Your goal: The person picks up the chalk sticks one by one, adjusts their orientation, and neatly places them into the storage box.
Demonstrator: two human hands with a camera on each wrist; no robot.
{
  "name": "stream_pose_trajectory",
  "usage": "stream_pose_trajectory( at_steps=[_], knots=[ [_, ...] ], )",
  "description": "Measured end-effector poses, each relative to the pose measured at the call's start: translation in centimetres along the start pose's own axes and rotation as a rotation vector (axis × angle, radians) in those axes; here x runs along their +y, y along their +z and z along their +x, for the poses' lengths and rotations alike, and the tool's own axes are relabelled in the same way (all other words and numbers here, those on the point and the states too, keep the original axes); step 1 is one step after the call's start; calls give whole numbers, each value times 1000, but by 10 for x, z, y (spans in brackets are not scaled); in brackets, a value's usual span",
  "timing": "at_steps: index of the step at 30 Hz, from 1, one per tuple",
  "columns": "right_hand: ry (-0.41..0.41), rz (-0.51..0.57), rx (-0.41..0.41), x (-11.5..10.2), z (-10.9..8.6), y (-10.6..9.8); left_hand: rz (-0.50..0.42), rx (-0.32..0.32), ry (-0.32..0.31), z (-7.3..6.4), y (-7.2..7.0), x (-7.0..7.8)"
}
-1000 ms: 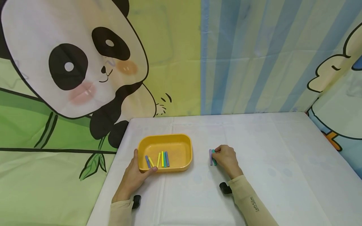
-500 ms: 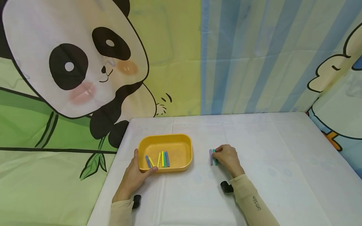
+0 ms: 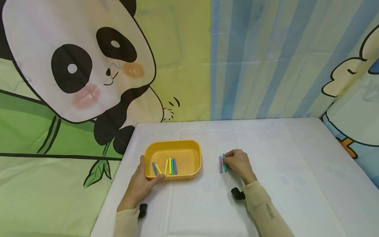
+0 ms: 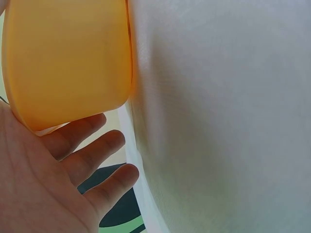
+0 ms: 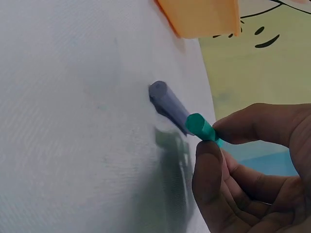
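My right hand (image 3: pixel 239 164) pinches a green chalk stick (image 5: pixel 201 127) between thumb and fingertips. In the right wrist view, the stick is raised a little off the white table, with its shadow below. A purple chalk stick (image 3: pixel 220 164) lies on the table just left of it. My left hand (image 3: pixel 139 188) holds the near left corner of a yellow tray (image 3: pixel 193 161), thumb at the front rim and index finger along the left side. Its other fingers (image 4: pixel 104 150) are spread in the left wrist view. Yellow, blue and green chalk sticks (image 3: pixel 166 167) lie inside the tray near its front wall.
The table (image 3: pixel 281 148) has a white cloth and runs back to a printed panda curtain (image 3: pixel 177 65). Black wrist devices (image 3: pixel 238 194) sit at both sleeves. Bare tablecloth lies between the tray and the purple stick.
My right hand has shifted slightly up and right, taking the green chalk stick away from the purple one and off the table. The left hand and tray have stayed put.
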State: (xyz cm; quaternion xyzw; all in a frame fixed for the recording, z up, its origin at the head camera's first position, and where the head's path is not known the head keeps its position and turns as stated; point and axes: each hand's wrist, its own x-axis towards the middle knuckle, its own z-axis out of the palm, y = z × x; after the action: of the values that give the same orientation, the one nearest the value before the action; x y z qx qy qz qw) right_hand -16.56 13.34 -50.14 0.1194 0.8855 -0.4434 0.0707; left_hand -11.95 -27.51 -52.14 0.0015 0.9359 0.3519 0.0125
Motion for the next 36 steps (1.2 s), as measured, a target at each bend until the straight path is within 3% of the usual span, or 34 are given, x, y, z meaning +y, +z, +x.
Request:
stream_pose_trajectory(
  at_steps=[20,36],
  knots=[
    [-53,142,-51,-43,3,-5,-12,3,7,0,1,-2],
    [-83,223,-117,-84,-2,18,-21,-2,1,-2,0,1]
  ],
)
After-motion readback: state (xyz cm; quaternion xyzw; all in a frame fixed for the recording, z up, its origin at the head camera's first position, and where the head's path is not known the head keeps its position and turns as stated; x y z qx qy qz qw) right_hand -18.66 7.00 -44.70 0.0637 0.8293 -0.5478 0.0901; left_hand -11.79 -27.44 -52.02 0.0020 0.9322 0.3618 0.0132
